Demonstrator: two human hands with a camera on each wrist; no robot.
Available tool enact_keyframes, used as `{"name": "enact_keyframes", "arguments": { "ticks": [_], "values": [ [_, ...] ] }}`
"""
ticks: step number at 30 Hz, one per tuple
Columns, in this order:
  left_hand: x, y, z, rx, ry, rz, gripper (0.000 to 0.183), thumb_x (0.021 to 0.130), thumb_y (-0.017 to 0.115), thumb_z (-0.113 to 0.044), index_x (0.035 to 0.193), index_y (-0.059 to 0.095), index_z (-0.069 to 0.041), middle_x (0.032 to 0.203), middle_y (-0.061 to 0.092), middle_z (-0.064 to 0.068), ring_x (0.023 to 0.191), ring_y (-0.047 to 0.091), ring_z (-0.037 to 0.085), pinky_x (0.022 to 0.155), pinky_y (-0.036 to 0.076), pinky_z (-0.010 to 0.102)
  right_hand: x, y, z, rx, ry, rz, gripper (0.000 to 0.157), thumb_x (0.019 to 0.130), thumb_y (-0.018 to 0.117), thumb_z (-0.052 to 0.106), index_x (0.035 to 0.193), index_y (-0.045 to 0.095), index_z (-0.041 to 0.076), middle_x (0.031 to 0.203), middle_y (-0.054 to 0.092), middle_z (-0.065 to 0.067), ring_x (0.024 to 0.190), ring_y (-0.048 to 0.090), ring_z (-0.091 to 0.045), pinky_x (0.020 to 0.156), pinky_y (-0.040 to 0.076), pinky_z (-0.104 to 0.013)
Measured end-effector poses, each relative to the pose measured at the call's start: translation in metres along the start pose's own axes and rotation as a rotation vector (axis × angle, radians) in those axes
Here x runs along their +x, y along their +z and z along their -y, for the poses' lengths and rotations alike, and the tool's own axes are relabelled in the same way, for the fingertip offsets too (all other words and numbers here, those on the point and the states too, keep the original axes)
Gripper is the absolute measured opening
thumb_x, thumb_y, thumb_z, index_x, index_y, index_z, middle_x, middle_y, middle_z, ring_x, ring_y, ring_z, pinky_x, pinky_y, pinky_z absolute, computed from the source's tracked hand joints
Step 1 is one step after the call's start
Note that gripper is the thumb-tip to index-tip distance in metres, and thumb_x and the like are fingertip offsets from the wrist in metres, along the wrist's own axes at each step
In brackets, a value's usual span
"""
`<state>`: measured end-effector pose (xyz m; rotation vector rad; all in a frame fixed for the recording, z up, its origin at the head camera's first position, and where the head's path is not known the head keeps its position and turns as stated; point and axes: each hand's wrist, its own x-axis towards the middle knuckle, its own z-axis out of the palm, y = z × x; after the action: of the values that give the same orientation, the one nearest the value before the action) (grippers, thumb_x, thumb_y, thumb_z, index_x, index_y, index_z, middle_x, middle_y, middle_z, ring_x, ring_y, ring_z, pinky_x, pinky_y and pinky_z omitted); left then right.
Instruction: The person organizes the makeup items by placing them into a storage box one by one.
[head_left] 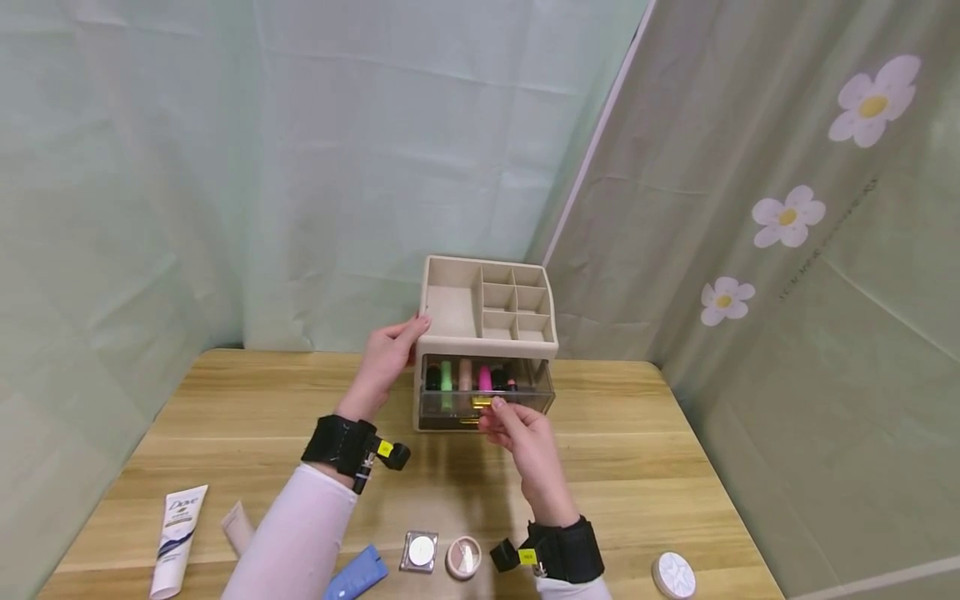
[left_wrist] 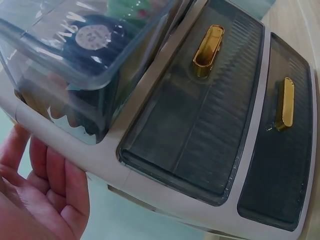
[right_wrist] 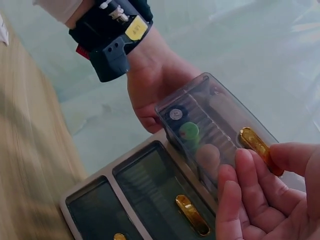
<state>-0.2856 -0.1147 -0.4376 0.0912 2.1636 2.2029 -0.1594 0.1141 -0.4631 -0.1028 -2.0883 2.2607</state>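
Observation:
A cream cosmetics organizer [head_left: 486, 343] stands at the back of the table, with open compartments on top and clear drawers below. Its top drawer [head_left: 528, 398] is pulled out and holds several lipstick-like tubes, among them a green one [head_left: 446, 377] and a pink one [head_left: 485, 379]. My right hand [head_left: 528, 442] pinches that drawer's gold handle [right_wrist: 257, 150] between thumb and fingers. At the organizer's left side, my left hand [head_left: 386, 362] rests against the wall, a fingertip at the top rim. The lower drawers, with gold handles [left_wrist: 208, 50], are closed.
Along the wooden table's [head_left: 622, 467] front lie a white Dove tube [head_left: 178, 537], a pale pink tube [head_left: 237, 527], a blue tube [head_left: 358, 575], a square compact [head_left: 419, 552], a round compact [head_left: 463, 557] and a round white case [head_left: 674, 575]. Curtains [head_left: 375, 167] hang behind.

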Motion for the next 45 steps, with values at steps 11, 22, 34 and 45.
{"name": "enact_keyframes", "arguments": {
  "ticks": [11,22,34,45],
  "values": [
    [0.002,-0.002,0.002,-0.007,0.013,0.010,0.057,0.103,0.069,-0.051,0.134,0.075,-0.004,0.116,0.076,0.012,0.093,0.067,0.016,0.085,0.054,0.034,0.004,0.012,0.001,0.059,-0.055,-0.061,0.037,0.110,0.064,0.025,0.107,0.073,-0.012,0.093,0.076,-0.009,0.088,0.073,-0.018,0.083,0.060,-0.029],
    [0.002,-0.001,0.005,-0.002,0.007,0.011,0.061,0.101,0.070,-0.057,0.131,0.077,-0.005,0.118,0.074,0.013,0.095,0.064,0.020,0.087,0.052,0.038,0.023,0.017,0.001,0.062,-0.035,-0.065,0.039,0.111,0.064,0.029,0.111,0.074,-0.009,0.095,0.076,-0.010,0.088,0.073,-0.017,0.081,0.061,-0.028],
    [0.000,0.003,0.003,-0.026,0.022,0.001,0.056,0.102,0.070,-0.052,0.130,0.077,-0.004,0.128,0.073,0.015,0.098,0.065,0.019,0.081,0.054,0.030,0.040,0.022,0.002,0.051,-0.043,-0.088,0.043,0.110,0.065,0.034,0.113,0.075,-0.008,0.099,0.078,-0.013,0.091,0.074,-0.019,0.081,0.060,-0.027],
    [0.002,0.003,0.003,-0.030,0.009,-0.010,0.057,0.103,0.070,-0.051,0.131,0.075,-0.001,0.139,0.069,0.014,0.094,0.065,0.015,0.081,0.053,0.028,0.045,0.022,0.000,0.018,-0.050,-0.099,0.044,0.110,0.064,0.036,0.115,0.077,-0.006,0.098,0.079,-0.014,0.089,0.075,-0.019,0.077,0.060,-0.027]
  ]
}}
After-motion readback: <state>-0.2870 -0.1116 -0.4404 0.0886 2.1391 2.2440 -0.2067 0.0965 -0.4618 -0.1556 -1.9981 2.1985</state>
